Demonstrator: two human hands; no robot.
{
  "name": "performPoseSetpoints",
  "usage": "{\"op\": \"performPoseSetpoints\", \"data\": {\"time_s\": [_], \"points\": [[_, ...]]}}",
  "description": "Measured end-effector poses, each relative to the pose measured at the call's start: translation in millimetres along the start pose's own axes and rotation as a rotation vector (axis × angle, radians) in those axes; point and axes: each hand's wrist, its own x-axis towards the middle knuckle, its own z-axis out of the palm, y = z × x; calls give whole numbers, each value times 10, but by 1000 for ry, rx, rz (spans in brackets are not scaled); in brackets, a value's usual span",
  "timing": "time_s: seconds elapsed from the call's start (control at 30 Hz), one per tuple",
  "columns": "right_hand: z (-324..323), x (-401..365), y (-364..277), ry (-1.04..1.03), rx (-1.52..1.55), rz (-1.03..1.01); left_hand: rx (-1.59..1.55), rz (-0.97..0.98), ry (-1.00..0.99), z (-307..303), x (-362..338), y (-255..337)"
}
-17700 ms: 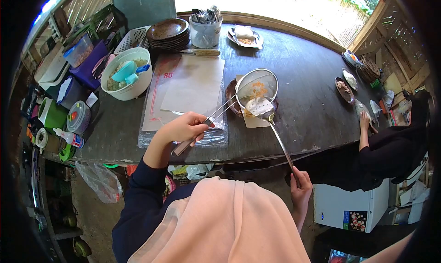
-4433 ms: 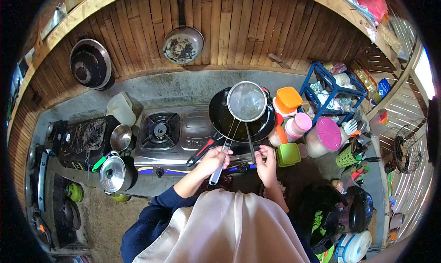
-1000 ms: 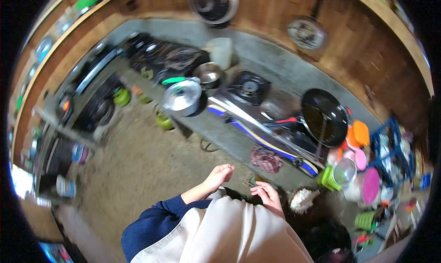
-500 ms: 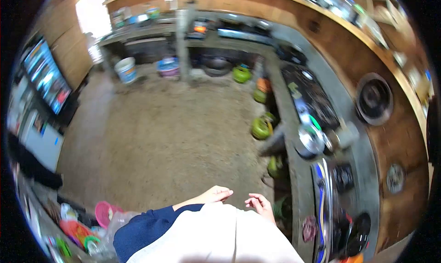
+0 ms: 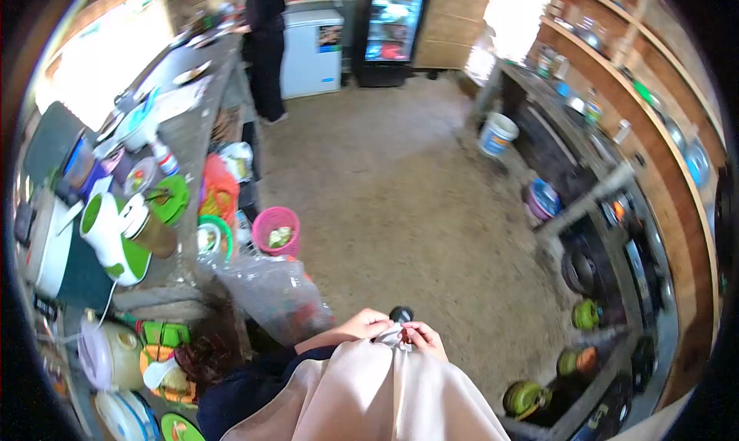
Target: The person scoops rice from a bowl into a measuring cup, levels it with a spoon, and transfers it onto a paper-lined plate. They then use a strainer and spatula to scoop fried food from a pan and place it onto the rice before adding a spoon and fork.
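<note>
My left hand [image 5: 367, 324] and my right hand [image 5: 423, 339] are close together in front of my body, at the bottom middle. Between them the fingertips pinch a bunched, light grey-white piece of cloth [image 5: 390, 335]. Just beneath it, a long cream garment [image 5: 346, 399] drapes down my front. A dark sleeve [image 5: 254, 391] covers my left arm. Beyond the fingers shows a small rounded black thing [image 5: 401, 314], partly hidden by the hands. A clear plastic bag [image 5: 277, 291] bulges out close to my left forearm.
A pink basket [image 5: 275, 232] stands on the floor [image 5: 392, 202], left of centre. The cluttered counter [image 5: 202, 121] runs along the left, with a person [image 5: 265, 48] at its far end. Green gas cylinders [image 5: 527, 399] sit under the right counter. A white bucket [image 5: 498, 135] stands farther back.
My view has swung left, bringing the left counter, the fridge and the person into sight. My hands, apart before, have come together and now grip the bunched cloth.
</note>
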Motion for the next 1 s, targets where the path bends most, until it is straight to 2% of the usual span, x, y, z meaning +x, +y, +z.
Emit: {"op": "performPoseSetpoints", "data": {"time_s": [0.03, 0.1, 0.17, 0.23, 0.33, 0.37, 0.4, 0.43, 0.5, 0.57, 0.63, 0.8, 0.83, 0.87, 0.97, 1.0], "points": [[29, 249, -85, -107, -10, 18, -83, -36, 81, -90, -15, 291], [53, 748, -192, -227, -59, 57, -168, 47, 180, -430, 140, 410], [57, 1259, -306, -297, -80, 62, -182, 103, 237, -802, 365, 442], [-10, 1803, -403, -390, -125, 68, -58, 270, 361, -1134, 626, 548], [-47, 2660, -719, -498, -86, 78, -71, 258, 473, -1634, 1025, 764], [-30, 2907, -875, -505, -181, 85, -108, 220, 504, -1770, 1149, 805], [-27, 3127, -1006, -506, -273, 95, -131, 331, 519, -1898, 1276, 850], [-20, 3362, -1127, -521, -276, 113, -117, 330, 546, -2024, 1402, 877], [32, 3822, -1332, -581, -216, 62, -161, 202, 616, -2194, 1500, 1149], [105, 4293, -1407, -649, -277, 25, -151, 199, 668, -2388, 1526, 1252], [285, 4675, -1526, -716, -247, 44, -137, 204, 719, -2612, 1525, 1293], [900, 5541, -1638, -892, -404, 6, -135, 131, 869, -3380, 1471, 1156], [1008, 5736, -1674, -901, -411, 10, -162, 125, 896, -3550, 1502, 1140], [1132, 5909, -1717, -910, -391, 14, -135, 220, 877, -3763, 1531, 1160], [1504, 6456, -1778, -925, -381, -7, -196, 172, 943, -4383, 1620, 1331], [1600, 6657, -1772, -904, -383, -2, -175, 239, 922, -4608, 1617, 1410]]}}
